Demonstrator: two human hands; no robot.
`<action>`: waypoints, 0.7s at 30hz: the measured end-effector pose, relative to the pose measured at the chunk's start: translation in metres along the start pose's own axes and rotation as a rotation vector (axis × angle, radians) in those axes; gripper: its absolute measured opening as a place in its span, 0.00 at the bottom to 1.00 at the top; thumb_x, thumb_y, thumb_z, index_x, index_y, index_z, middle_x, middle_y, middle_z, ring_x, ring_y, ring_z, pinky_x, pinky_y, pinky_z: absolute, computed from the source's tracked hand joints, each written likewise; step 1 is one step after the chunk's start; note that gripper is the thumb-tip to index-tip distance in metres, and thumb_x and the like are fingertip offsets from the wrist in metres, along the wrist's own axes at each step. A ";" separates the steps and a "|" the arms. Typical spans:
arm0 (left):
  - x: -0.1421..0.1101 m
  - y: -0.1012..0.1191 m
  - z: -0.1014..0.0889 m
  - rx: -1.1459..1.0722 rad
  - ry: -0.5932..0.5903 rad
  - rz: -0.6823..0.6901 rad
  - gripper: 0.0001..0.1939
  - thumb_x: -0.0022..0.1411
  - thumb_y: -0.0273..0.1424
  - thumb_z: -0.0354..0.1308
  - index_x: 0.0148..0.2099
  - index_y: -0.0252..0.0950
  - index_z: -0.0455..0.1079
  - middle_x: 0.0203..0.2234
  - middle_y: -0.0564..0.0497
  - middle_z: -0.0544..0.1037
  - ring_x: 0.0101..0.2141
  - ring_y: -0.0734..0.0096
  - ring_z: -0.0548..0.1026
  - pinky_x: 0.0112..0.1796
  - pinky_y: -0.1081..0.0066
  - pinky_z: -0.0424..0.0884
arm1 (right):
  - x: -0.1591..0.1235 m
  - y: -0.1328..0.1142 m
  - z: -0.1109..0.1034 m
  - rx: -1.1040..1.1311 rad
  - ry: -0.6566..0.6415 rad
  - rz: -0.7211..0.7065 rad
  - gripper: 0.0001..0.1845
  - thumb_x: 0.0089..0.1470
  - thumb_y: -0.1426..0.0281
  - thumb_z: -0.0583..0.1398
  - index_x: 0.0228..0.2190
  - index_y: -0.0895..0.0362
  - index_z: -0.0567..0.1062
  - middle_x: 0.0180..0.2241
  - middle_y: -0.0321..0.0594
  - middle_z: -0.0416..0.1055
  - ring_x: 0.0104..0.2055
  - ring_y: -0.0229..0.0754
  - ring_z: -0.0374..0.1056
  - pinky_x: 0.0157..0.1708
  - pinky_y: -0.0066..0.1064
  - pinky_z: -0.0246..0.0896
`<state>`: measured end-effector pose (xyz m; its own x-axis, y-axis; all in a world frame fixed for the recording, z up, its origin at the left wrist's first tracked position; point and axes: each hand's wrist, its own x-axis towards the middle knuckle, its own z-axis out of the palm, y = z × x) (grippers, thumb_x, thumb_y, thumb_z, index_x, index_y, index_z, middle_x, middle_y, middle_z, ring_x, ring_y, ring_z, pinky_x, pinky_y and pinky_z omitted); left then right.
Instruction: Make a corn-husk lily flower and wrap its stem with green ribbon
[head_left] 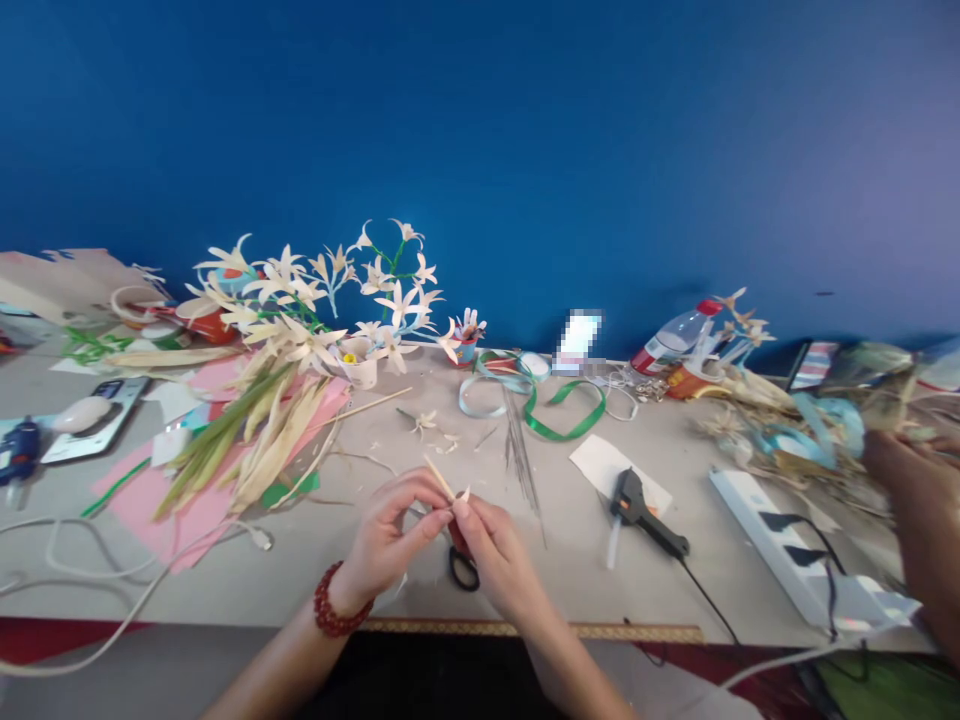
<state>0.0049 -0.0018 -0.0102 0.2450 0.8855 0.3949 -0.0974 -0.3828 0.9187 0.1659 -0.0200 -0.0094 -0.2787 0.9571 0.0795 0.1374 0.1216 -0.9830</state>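
Note:
My left hand (394,530), with a red bead bracelet (330,605) at the wrist, is closed around a thin pale stick (438,476) that points up and to the left. My right hand (499,555) meets it, thumb and fingers pinching a small cream petal-like piece (464,495) at the stick's lower end. Fingers hide where the two join. Under the hands, a black scissors handle (463,570) shows on the table. Just beyond lies a small cream flower (424,421) with loose scraps.
Cream flowers (300,340) and dried husks (259,450) on pink paper fill the left. A glue gun (637,510), thin wires (517,450) and green ribbon (566,430) lie to the right. Beside the power strip (780,555), another person's hand (900,465) reaches in.

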 end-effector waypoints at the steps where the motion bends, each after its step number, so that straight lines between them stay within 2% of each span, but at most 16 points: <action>1: 0.000 -0.001 0.000 -0.074 -0.002 -0.039 0.03 0.61 0.25 0.59 0.36 0.37 0.74 0.32 0.48 0.76 0.38 0.64 0.74 0.41 0.66 0.69 | 0.000 -0.001 0.000 0.040 -0.017 0.010 0.26 0.65 0.54 0.48 0.21 0.56 0.61 0.20 0.31 0.54 0.23 0.33 0.50 0.23 0.27 0.45; 3: -0.001 -0.003 0.001 -0.235 -0.007 -0.113 0.02 0.61 0.26 0.60 0.36 0.37 0.74 0.31 0.49 0.75 0.36 0.66 0.73 0.39 0.67 0.68 | -0.001 -0.001 0.002 0.190 -0.078 0.059 0.28 0.63 0.51 0.50 0.19 0.56 0.60 0.18 0.30 0.52 0.20 0.32 0.48 0.21 0.26 0.43; 6: -0.001 -0.006 0.002 -0.432 -0.031 -0.181 0.02 0.60 0.27 0.61 0.34 0.37 0.74 0.31 0.51 0.74 0.35 0.68 0.71 0.39 0.67 0.67 | -0.001 -0.001 0.006 0.546 -0.209 0.201 0.29 0.59 0.48 0.54 0.18 0.56 0.61 0.13 0.26 0.49 0.15 0.30 0.42 0.15 0.25 0.36; 9: -0.002 -0.009 0.004 -0.569 -0.059 -0.221 0.02 0.59 0.27 0.62 0.33 0.36 0.74 0.30 0.51 0.73 0.34 0.68 0.71 0.40 0.66 0.66 | -0.001 0.000 0.009 0.845 -0.320 0.304 0.27 0.58 0.50 0.56 0.18 0.57 0.63 0.11 0.23 0.46 0.13 0.28 0.37 0.12 0.22 0.31; 11: -0.002 -0.010 0.007 -0.640 -0.065 -0.241 0.02 0.59 0.27 0.62 0.32 0.36 0.73 0.28 0.51 0.73 0.33 0.68 0.71 0.39 0.65 0.66 | -0.001 0.003 0.009 0.978 -0.447 0.330 0.27 0.59 0.51 0.56 0.18 0.57 0.63 0.10 0.22 0.45 0.12 0.27 0.36 0.11 0.20 0.33; 14: -0.002 -0.012 0.011 -0.715 -0.080 -0.261 0.04 0.57 0.29 0.63 0.31 0.35 0.72 0.25 0.52 0.71 0.31 0.69 0.70 0.40 0.63 0.66 | -0.005 0.009 0.004 1.101 -0.708 0.339 0.30 0.57 0.47 0.56 0.15 0.55 0.60 0.09 0.23 0.45 0.11 0.26 0.35 0.10 0.19 0.34; 15: -0.001 -0.013 0.012 -0.736 -0.072 -0.263 0.05 0.57 0.30 0.64 0.30 0.35 0.72 0.24 0.52 0.69 0.30 0.70 0.69 0.39 0.63 0.66 | -0.007 0.012 0.001 1.091 -0.728 0.316 0.32 0.55 0.45 0.56 0.14 0.55 0.59 0.09 0.23 0.45 0.10 0.26 0.36 0.10 0.20 0.35; 16: 0.000 -0.013 0.013 -0.757 -0.046 -0.263 0.06 0.57 0.31 0.63 0.30 0.35 0.71 0.23 0.53 0.68 0.29 0.70 0.68 0.39 0.63 0.66 | -0.008 0.013 -0.003 1.054 -0.691 0.286 0.33 0.54 0.44 0.56 0.13 0.54 0.57 0.08 0.23 0.44 0.10 0.27 0.37 0.10 0.20 0.36; 18: 0.001 -0.014 0.012 -0.764 0.042 -0.243 0.07 0.59 0.31 0.62 0.30 0.36 0.70 0.22 0.55 0.65 0.27 0.73 0.65 0.37 0.66 0.65 | -0.009 0.015 -0.010 0.958 -0.515 0.226 0.33 0.53 0.42 0.55 0.13 0.53 0.57 0.09 0.24 0.44 0.11 0.28 0.40 0.12 0.22 0.39; 21: 0.001 -0.014 0.010 -0.627 0.074 -0.165 0.06 0.60 0.30 0.61 0.31 0.36 0.71 0.24 0.53 0.68 0.29 0.71 0.67 0.35 0.68 0.64 | -0.006 0.011 -0.014 0.823 -0.240 0.223 0.29 0.59 0.47 0.53 0.18 0.55 0.61 0.12 0.23 0.43 0.14 0.29 0.37 0.14 0.22 0.35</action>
<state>0.0160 0.0016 -0.0231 0.2397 0.9439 0.2273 -0.6140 -0.0339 0.7886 0.1824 -0.0206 -0.0183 -0.5316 0.8438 -0.0740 -0.4895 -0.3773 -0.7861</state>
